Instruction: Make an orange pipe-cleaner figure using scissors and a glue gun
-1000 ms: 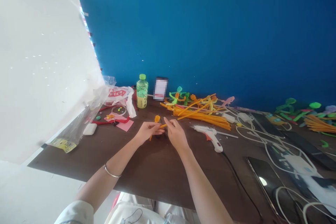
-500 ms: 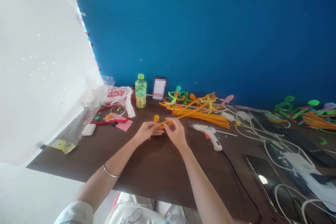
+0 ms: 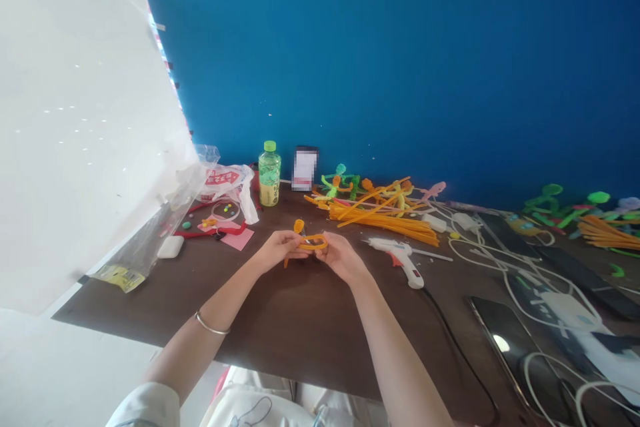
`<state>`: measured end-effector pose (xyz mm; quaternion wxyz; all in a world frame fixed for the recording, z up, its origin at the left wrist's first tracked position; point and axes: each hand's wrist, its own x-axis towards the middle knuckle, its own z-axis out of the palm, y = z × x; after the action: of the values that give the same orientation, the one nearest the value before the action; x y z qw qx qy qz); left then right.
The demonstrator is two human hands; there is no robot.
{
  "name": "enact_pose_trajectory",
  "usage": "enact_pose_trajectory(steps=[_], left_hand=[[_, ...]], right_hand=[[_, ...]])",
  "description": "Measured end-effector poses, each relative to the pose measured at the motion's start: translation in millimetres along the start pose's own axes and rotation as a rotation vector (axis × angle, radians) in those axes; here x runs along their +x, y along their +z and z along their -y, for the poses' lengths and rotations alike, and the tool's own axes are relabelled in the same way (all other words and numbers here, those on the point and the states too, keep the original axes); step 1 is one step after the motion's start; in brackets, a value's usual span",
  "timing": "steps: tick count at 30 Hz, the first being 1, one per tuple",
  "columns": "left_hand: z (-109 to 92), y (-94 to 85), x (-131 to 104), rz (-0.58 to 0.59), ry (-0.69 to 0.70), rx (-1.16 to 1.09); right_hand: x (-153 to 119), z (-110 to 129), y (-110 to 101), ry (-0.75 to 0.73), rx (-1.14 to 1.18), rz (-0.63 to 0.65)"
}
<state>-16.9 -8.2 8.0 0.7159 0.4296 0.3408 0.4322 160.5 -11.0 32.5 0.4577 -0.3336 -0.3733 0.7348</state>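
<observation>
An orange pipe cleaner (image 3: 314, 241), bent into a narrow loop, stretches between my two hands above the dark table. My left hand (image 3: 281, 249) pinches its left end, and my right hand (image 3: 343, 256) grips its right end. Just beyond my left fingers is a small orange coiled piece (image 3: 299, 225), with an orange strand hanging below the fingers. How these parts join is hidden by the fingers. A white glue gun (image 3: 397, 259) lies to the right of my right hand.
Orange pipe cleaners (image 3: 385, 223) lie in a pile behind the glue gun. A green bottle (image 3: 269, 175) stands at the back. Red-handled pliers (image 3: 197, 234) and a white case (image 3: 171, 247) lie left. Phones (image 3: 515, 353) and white cables (image 3: 545, 267) spread over the right.
My right fingers have moved from over the pipe cleaner to its right end, and the bent loop now shows open between my hands. My left hand has barely moved.
</observation>
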Motion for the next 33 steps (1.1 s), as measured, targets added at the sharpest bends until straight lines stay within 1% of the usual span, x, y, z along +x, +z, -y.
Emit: enact_pose_trajectory(steps=[4, 10, 12, 16, 20, 25, 30, 33], left_hand=[[-4, -1.2, -2, -0.038, 0.006, -0.066], [-9, 1.6, -5, -0.054, 0.123, -0.124], [-8, 1.8, -4, -0.079, 0.128, -0.12], [-5, -0.1, -1, -0.124, 0.112, -0.117], [-6, -1.4, -1, -0.143, 0.115, -0.11], [-8, -0.4, -2, -0.222, 0.126, -0.086], [-6, 1.5, -2, -0.265, 0.176, -0.083], [-1, 2.1, 1, -0.296, 0.194, -0.125]], right_hand=[[1, 0, -1, -0.022, -0.023, -0.017], [5, -6, -1, -0.062, 0.009, -0.059], [6, -9, -1, -0.063, 0.032, -0.059], [7, -10, -1, -0.043, 0.029, -0.038], [6, -10, 0, -0.042, 0.013, -0.028], [4, -9, 0, -0.021, 0.015, -0.009], [5, -12, 0, 0.082, 0.097, -0.066], [9, -14, 1, 0.051, 0.079, -0.088]])
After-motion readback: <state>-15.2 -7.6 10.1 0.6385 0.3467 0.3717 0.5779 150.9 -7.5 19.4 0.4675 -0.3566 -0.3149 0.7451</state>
